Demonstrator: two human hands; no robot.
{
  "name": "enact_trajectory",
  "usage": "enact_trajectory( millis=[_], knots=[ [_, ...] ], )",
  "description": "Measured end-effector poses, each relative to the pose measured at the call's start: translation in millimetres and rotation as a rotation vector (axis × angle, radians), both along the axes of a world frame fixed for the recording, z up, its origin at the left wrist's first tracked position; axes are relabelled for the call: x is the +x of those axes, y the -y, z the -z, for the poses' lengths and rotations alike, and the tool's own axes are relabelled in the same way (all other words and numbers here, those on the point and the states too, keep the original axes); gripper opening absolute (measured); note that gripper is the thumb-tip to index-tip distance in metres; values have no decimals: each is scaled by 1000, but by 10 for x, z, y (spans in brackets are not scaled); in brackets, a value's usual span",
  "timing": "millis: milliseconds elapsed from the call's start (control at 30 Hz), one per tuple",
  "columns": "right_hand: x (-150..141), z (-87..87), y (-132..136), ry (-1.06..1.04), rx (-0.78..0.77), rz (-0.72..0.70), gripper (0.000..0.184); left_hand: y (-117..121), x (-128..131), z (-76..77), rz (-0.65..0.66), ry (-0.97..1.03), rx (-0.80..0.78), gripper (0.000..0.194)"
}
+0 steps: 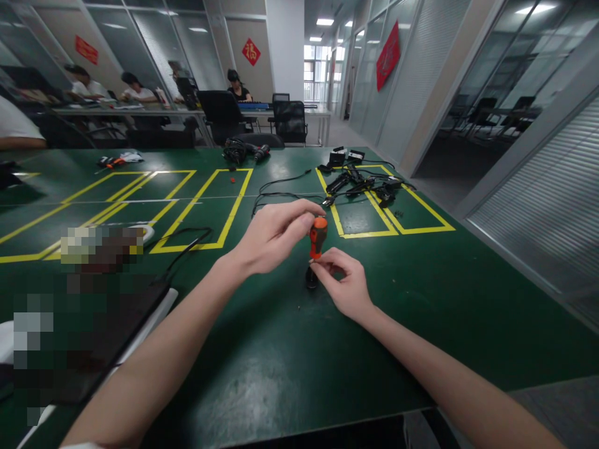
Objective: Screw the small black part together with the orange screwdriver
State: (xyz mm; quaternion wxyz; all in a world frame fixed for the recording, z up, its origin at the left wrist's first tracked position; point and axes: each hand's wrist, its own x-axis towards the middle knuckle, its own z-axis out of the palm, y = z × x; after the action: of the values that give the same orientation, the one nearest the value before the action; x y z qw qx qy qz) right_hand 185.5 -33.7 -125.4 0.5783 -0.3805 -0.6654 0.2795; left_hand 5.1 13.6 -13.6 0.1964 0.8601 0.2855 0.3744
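Observation:
An orange-and-black screwdriver (pixel 319 232) stands upright over a small black round part (pixel 311 279) on the green table. At the top of its handle is my left hand (pixel 278 236), with fingers bent over the end and the thumb against the side. Thumb and forefinger of my right hand (pixel 345 284) are pinched together just under the handle, near the screwdriver's lower end. The screwdriver's tip is hidden, and whether the right fingers also grip a screw or the black part does not show.
Black cables and dark parts (pixel 360 184) lie inside yellow tape outlines ahead to the right. A power drill (pixel 259 151) rests at the far edge. At left is a dark flat device (pixel 112 330), partly blurred out. Office chairs (pixel 290 120) and seated people are beyond.

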Motion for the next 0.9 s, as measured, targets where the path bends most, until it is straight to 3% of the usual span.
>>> enact_trajectory(
  millis=[100, 233, 400, 567, 767, 900],
  knots=[
    [18, 22, -15, -5, -41, -39, 15, -199, -29, 189, 51, 97, -171, 48],
    [37, 26, -21, -82, -208, -136, 25, -422, 8, 628, 122, 118, -504, 36],
    [26, 7, 13, -131, -354, -214, 36, -398, -12, 1066, 285, -47, -663, 32],
    [-3, 8, 16, -169, -345, -190, 35, -274, -144, 1159, 313, -128, -716, 28],
    [53, -6, -17, -97, -137, -87, 19, -141, -121, 1260, 187, -37, -672, 36],
    [87, 21, -19, -113, -135, -104, 14, -56, -60, 1347, 121, 29, -636, 37]
  ],
)
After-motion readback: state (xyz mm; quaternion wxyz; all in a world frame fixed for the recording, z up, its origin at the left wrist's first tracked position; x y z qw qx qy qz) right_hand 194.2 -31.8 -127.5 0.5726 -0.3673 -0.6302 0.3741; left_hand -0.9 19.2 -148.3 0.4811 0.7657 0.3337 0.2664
